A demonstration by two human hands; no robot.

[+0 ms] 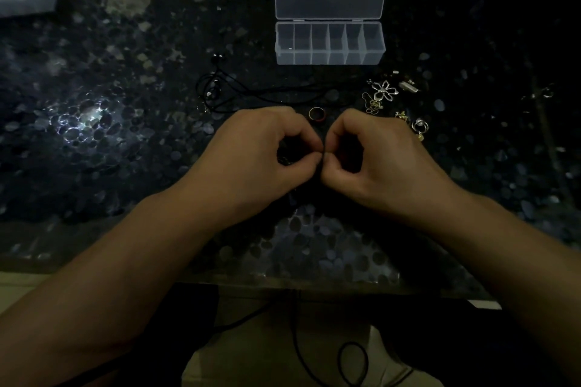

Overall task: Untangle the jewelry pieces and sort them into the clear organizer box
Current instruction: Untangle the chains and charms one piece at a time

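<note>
Tangled black cord jewelry sat pinched between left hand and right hand above the dark pebbled table, untangling apparently underway; next likely teasing strands apart, then carrying pieces to the empty clear plastic organizer box beyond.

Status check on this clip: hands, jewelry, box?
Left hand and right hand both pinching a dark cord between them. Organizer box open, compartments look empty. Ring, flower pendant loose on table.
</note>
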